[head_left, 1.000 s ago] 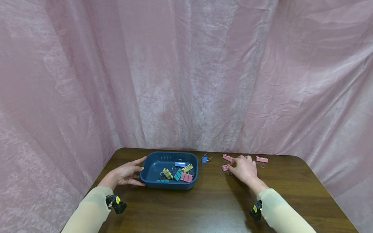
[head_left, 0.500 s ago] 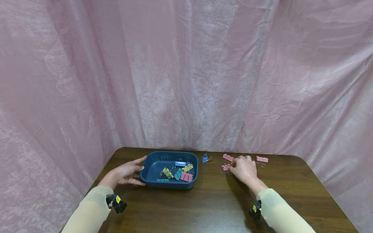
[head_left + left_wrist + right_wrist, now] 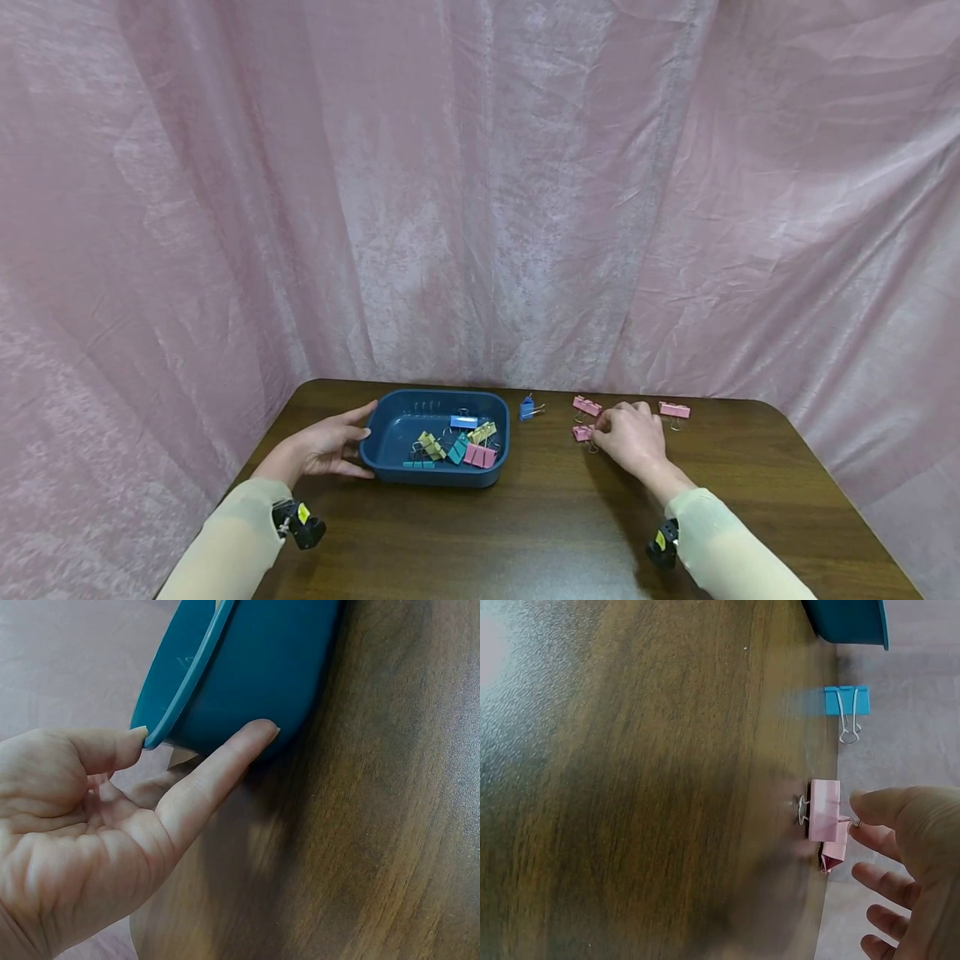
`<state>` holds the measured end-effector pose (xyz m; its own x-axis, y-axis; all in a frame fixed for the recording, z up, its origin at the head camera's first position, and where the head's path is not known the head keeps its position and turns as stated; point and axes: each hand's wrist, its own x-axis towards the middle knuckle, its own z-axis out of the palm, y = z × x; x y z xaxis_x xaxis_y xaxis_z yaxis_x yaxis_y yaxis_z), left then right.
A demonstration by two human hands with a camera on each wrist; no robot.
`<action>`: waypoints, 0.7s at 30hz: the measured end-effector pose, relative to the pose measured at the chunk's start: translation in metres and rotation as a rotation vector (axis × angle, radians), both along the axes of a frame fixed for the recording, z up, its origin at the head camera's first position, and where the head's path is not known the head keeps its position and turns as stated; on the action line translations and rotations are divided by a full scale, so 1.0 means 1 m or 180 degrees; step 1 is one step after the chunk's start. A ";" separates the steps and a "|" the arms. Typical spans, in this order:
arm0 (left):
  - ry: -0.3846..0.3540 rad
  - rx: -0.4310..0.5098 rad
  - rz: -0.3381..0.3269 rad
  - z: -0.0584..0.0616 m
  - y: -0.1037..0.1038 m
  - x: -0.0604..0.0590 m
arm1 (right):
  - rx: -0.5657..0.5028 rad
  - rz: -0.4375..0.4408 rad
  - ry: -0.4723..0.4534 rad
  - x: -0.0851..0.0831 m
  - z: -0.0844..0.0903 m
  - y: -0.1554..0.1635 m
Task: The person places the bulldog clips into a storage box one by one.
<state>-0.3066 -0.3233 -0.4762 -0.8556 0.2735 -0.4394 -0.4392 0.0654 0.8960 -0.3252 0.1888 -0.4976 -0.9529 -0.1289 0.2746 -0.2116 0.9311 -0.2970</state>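
Observation:
A blue plastic basket (image 3: 435, 477) rests on the table, holding several binder clips in yellow, teal, pink and blue. My left hand (image 3: 326, 447) is at its left end, fingers spread. In the left wrist view the thumb tip meets the basket's rim and a straight finger (image 3: 217, 776) lies along its outer wall. My right hand (image 3: 633, 435) is over the right part of the table. Its thumb and index finger pinch a wire handle of a pink binder clip (image 3: 824, 810). Another pink binder clip (image 3: 835, 850) shows just behind that one.
A blue binder clip (image 3: 527, 408) stands between the basket and the right hand. Farther right lies another pink binder clip (image 3: 674, 411). Pink curtain (image 3: 480, 208) hangs behind the wooden table (image 3: 480, 542), close to its back edge.
The right hand and the pink binder clip at its fingertips have shifted very slightly to the right. My left hand and the basket stay where they were.

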 end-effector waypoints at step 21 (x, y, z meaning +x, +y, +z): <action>0.0009 -0.0010 0.0002 0.000 0.000 0.000 | 0.0016 0.0301 0.0481 -0.002 -0.009 0.002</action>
<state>-0.3068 -0.3235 -0.4764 -0.8571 0.2715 -0.4379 -0.4368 0.0679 0.8970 -0.3268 0.1907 -0.5062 -0.8844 -0.2177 0.4129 -0.3401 0.9064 -0.2505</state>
